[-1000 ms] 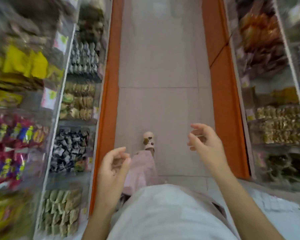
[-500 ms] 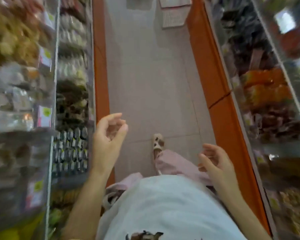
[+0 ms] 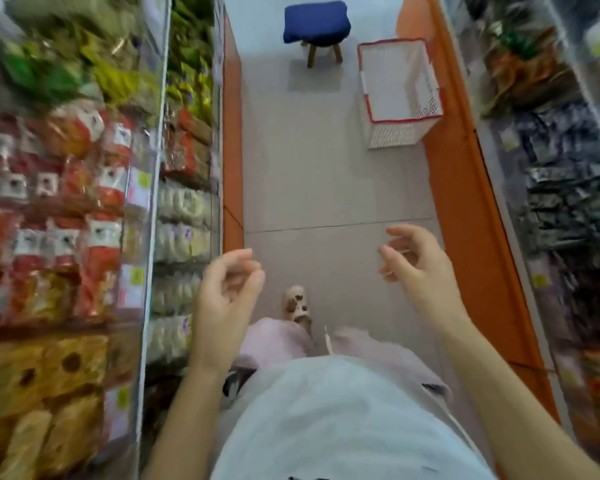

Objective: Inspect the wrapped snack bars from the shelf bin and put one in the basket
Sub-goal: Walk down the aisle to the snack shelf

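While left hand (image 3: 226,292), right hand (image 3: 420,271) hover loosely curled, empty, basket (image 3: 392,135) stands well ahead, rightward.

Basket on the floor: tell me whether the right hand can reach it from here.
Probably not. The basket stands farther up the aisle, well beyond the right hand, which hangs empty above bare floor. Nothing blocks the way; stepping closer seems needed.

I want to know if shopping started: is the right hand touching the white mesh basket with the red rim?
Apart. The head view shows bare grey floor between the right hand and the white mesh basket with the red rim.
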### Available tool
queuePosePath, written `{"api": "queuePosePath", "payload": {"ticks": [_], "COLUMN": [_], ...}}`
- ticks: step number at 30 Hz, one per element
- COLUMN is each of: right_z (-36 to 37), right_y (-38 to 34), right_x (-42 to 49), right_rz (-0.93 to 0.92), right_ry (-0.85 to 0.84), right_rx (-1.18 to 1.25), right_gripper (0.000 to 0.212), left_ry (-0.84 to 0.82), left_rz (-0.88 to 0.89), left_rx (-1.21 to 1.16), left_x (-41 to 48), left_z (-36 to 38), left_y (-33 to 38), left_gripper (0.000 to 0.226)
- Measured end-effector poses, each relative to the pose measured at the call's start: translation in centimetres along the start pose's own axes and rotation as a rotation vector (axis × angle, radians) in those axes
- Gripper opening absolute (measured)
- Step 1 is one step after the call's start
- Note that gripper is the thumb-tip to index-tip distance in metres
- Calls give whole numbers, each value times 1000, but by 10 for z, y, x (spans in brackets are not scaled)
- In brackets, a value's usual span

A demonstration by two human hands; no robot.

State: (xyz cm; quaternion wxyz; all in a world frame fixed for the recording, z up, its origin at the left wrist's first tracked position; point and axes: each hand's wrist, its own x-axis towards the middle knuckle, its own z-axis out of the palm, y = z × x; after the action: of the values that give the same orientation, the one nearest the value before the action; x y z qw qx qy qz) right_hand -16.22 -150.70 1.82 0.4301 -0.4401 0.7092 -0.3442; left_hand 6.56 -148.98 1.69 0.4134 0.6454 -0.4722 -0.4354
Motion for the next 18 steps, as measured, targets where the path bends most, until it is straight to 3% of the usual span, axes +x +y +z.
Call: {"api": "queuePosePath", "payload": {"ticks": [8, 12, 18], "right_z": [16, 22, 18], "right_y": [-49, -84, -197], "right_x": [165, 313, 550], "right_rz": [151, 124, -69], "right_ry": [114, 164, 147], "right_rx": [21, 46, 59], "right_gripper": [25, 25, 24], "left_ry": [-123, -117, -126], "left_rz": [98, 67, -4], "left_rx": [-1, -4, 19], "left_x": [290, 419, 572], "left_z": [46, 79, 106], "left_y": [87, 113, 153], "left_gripper": [24, 24, 24]}}
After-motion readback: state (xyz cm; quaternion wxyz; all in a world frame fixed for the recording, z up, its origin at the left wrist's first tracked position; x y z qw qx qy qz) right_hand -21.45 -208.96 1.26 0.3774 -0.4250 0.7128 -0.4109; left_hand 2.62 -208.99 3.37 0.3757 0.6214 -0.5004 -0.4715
